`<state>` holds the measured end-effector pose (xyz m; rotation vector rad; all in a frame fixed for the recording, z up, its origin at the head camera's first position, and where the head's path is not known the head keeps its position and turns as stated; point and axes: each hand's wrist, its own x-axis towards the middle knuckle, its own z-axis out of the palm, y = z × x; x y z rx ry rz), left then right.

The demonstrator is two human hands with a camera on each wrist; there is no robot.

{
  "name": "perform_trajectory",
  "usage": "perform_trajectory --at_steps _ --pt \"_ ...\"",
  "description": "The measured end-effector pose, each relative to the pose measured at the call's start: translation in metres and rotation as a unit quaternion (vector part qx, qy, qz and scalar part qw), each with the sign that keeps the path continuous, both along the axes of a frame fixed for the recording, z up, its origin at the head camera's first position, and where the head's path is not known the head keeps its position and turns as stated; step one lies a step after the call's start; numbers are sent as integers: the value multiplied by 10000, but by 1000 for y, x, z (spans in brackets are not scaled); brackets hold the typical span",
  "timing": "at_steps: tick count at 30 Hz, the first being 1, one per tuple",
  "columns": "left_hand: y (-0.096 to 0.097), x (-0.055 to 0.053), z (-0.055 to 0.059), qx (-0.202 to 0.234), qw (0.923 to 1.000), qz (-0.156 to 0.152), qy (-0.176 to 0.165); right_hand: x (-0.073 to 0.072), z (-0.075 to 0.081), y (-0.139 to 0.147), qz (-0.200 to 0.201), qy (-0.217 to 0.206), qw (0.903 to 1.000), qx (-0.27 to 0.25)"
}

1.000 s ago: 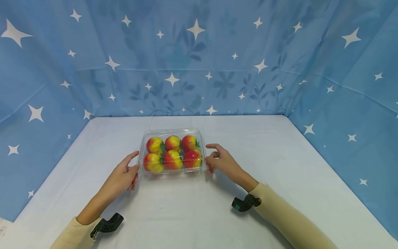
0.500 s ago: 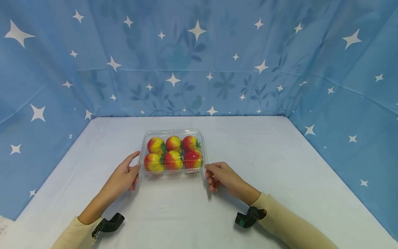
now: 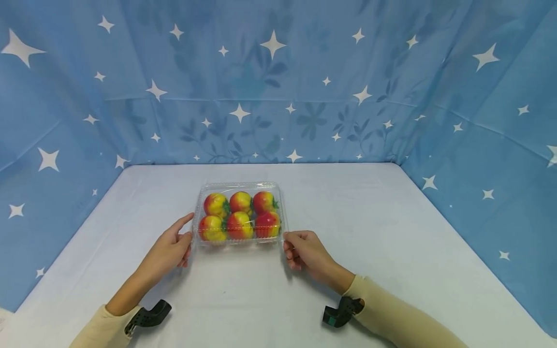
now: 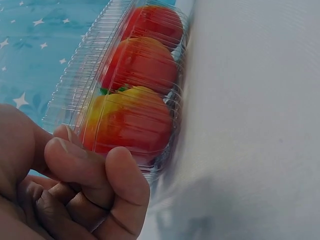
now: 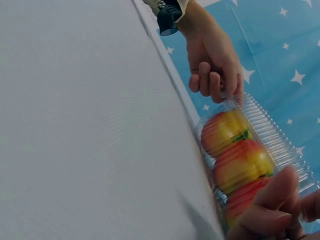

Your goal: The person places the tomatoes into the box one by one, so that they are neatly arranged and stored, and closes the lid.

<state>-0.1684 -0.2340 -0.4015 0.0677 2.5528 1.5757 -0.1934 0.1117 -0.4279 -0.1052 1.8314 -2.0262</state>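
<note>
A clear plastic clamshell box (image 3: 240,187) lies on the white table, its lid down. Inside, in two rows, sit several red-and-yellow fruits (image 3: 240,225) with green leaves. My left hand (image 3: 167,249) is at the box's left side, index finger stretched to its edge and the other fingers curled; whether it pinches the rim cannot be told. In the left wrist view, the left hand's fingers (image 4: 127,185) are beside the near corner. My right hand (image 3: 309,253) pinches the near right corner of the box between thumb and index finger, the remaining fingers curled below.
A white cloth covers the table (image 3: 348,208). Blue curtains (image 3: 278,96) with white stars stand along its back and sides. Both wrists wear black camera mounts, one by the left sleeve (image 3: 101,328) and one by the right sleeve (image 3: 400,314).
My right hand has slid from the right side of the box toward the near right corner, its index finger now drawn in by the thumb. The left hand and the box look unmoved.
</note>
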Motion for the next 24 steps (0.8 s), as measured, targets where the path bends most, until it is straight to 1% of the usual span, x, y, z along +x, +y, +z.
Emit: perform_trajectory --at_steps 6,12,17,21,24 --pt "0 2 -1 -19 10000 3 33 2 -3 -4 -273 185 9994 -75" --pt "1 3 0 -41 10000 12 64 6 -5 -5 -390 260 9989 -80" --pt "3 2 -1 -13 10000 4 96 9 -6 -5 -520 313 9981 -57" --pt "3 1 -2 21 9999 60 116 10 -8 -6 -668 366 9971 52" --pt "1 1 -5 -36 9997 202 140 11 -8 -5 -873 374 9952 234"
